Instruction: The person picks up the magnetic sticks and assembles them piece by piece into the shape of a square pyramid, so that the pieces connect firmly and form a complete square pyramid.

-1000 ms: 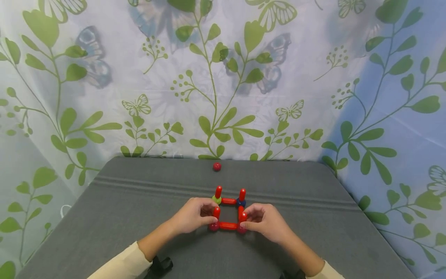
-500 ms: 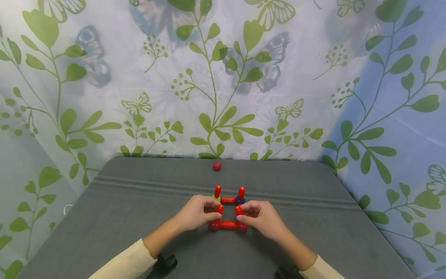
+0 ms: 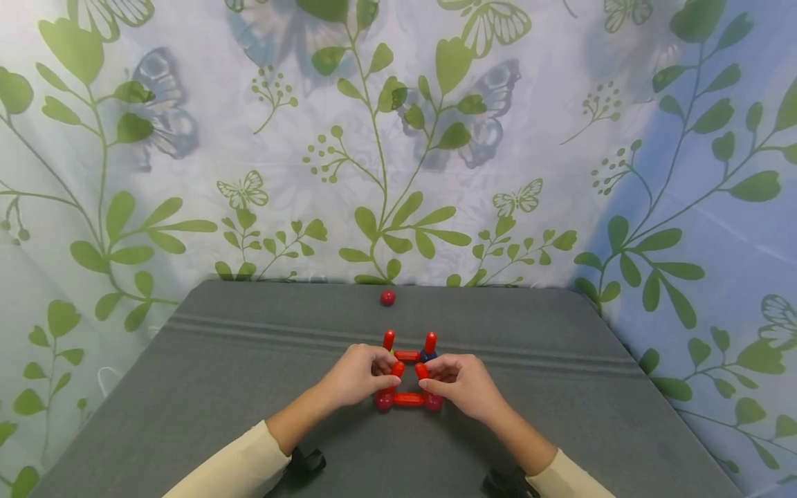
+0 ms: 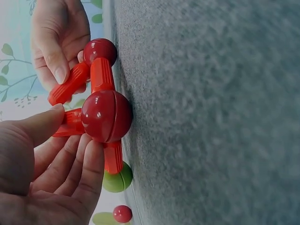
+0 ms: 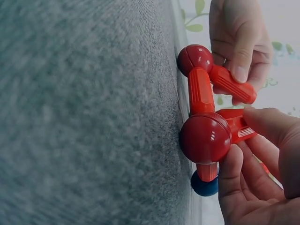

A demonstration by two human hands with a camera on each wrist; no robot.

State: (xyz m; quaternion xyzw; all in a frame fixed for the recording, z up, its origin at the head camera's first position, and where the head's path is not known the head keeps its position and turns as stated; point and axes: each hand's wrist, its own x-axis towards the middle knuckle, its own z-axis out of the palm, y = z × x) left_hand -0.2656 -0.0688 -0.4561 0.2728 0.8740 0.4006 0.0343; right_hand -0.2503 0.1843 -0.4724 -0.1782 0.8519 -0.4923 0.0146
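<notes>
A square frame of red rods and balls lies on the grey table. My left hand (image 3: 358, 373) pinches a red rod (image 4: 70, 123) rising from the near left red ball (image 4: 107, 116). With thumb and fingers, my right hand (image 3: 467, 384) pinches a matching rod (image 5: 239, 125) on the near right red ball (image 5: 205, 138). Both held rods lean inward, their tops close together but apart. A front rod (image 3: 408, 399) joins these two balls. Behind, a green ball (image 4: 118, 178) and a blue ball (image 5: 205, 183) each carry an upright rod, linked by a back rod (image 3: 407, 355).
A loose red ball (image 3: 388, 297) lies near the far edge of the grey table (image 3: 249, 380). A leaf-patterned curtain (image 3: 398, 173) hangs right behind the table and along its sides.
The two near rods have gone from upright to leaning toward each other. Both hands have moved inward and slightly away from me with them. The loose red ball stays put.
</notes>
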